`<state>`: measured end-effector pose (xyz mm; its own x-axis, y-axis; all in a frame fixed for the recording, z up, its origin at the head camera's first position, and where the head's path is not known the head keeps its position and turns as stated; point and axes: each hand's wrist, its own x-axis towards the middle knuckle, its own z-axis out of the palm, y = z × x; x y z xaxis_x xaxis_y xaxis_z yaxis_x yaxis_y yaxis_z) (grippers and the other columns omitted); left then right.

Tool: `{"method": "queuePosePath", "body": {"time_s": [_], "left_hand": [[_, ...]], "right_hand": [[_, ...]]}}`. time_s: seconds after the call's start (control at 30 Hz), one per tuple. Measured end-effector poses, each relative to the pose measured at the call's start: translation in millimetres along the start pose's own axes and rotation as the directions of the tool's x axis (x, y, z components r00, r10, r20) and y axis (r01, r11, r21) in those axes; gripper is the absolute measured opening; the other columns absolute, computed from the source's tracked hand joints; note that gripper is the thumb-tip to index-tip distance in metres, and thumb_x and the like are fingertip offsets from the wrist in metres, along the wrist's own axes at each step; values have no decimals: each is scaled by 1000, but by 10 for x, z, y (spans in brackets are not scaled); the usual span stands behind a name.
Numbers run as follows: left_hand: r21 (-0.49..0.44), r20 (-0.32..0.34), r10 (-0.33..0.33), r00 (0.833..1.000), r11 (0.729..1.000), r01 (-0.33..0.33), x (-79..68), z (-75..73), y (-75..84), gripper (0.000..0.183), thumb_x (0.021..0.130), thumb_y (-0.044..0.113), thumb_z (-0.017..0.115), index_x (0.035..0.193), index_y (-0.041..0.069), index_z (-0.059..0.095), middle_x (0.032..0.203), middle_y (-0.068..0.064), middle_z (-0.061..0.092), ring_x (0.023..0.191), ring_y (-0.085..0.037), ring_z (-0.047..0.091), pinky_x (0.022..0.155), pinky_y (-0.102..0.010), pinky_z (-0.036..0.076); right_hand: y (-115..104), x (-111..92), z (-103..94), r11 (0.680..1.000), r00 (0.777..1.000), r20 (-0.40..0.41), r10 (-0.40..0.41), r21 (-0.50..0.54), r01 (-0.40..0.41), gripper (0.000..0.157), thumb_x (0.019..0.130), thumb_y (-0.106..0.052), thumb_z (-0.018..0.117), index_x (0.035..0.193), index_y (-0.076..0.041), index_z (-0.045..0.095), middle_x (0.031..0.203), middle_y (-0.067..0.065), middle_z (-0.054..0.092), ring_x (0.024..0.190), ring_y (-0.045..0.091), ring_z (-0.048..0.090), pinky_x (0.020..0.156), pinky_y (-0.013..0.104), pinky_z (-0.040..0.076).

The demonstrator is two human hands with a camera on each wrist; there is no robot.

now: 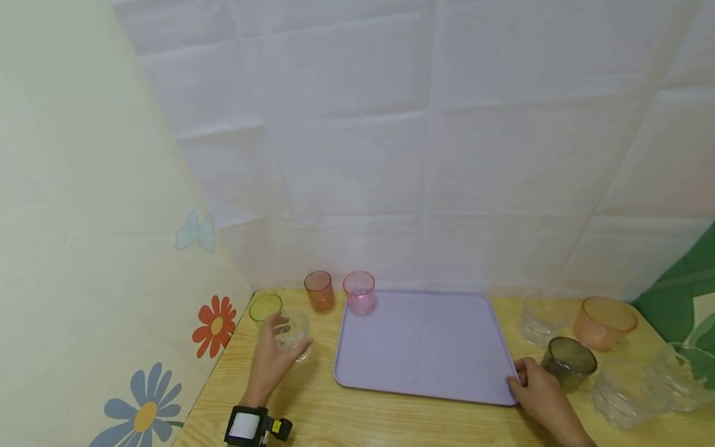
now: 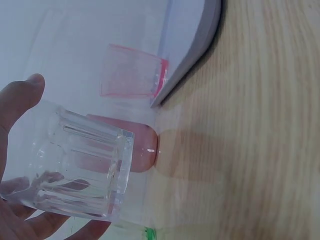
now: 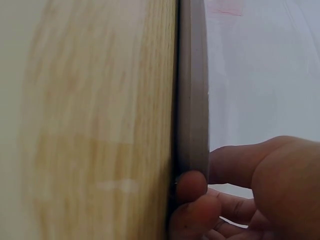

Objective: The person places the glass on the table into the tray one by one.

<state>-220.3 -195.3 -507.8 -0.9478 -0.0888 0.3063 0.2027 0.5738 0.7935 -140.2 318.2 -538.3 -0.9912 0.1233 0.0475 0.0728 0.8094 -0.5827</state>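
Observation:
My left hand (image 1: 274,357) holds a clear glass tumbler (image 1: 295,335) on the left side of the table. In the left wrist view the fluted tumbler (image 2: 85,165) is tilted, its base raised off the wood, with several fingers along one side and the thumb near its rim. At the near right corner of the lilac tray (image 1: 424,347), my right hand (image 1: 539,394) grips the edge. The right wrist view shows fingertips (image 3: 192,185) curled at the tray's edge (image 3: 192,100). A pink cup (image 1: 360,295) stands at the tray's far left corner.
A green-rimmed cup (image 1: 265,307) and an amber-red cup (image 1: 320,292) stand left of the tray. To its right are a smoky grey cup (image 1: 568,366), an orange bowl (image 1: 604,323) and several clear glasses (image 1: 625,397). A white sheet (image 1: 346,167) hangs behind the table.

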Motion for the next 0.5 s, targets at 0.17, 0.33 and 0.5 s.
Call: {"method": "queuePosePath", "body": {"time_s": [0.17, 0.33, 0.5], "left_hand": [[-25, 4, 47, 999, 999, -47, 35, 80, 70, 97, 81, 27, 95, 155, -2, 40, 140, -21, 62, 127, -41, 65, 100, -60, 57], [-64, 12, 77, 997, 995, -76, 88, 161, 140, 95, 82, 28, 94, 155, -2, 41, 139, -21, 63, 127, -41, 65, 100, -60, 57], [-89, 22, 82, 996, 993, -80, 126, 240, 185, 95, 81, 27, 95, 155, 1, 41, 139, -20, 62, 127, -40, 65, 101, -59, 57]], "right_hand": [[-6, -2, -1, 1000, 1000, -11, -11, -7, 11, 29, 96, -10, 71, 111, 13, 60, 82, 1, 61, 75, 15, 53, 65, 29, 43], [-3, -1, 9, 1000, 999, -29, -22, -12, 22, 29, 95, -9, 71, 110, 12, 60, 81, 1, 60, 74, 15, 53, 64, 30, 43], [-3, -5, 23, 999, 998, -54, -40, -19, 39, 27, 94, -9, 72, 109, 11, 61, 80, 1, 59, 73, 13, 51, 64, 29, 42]]}}
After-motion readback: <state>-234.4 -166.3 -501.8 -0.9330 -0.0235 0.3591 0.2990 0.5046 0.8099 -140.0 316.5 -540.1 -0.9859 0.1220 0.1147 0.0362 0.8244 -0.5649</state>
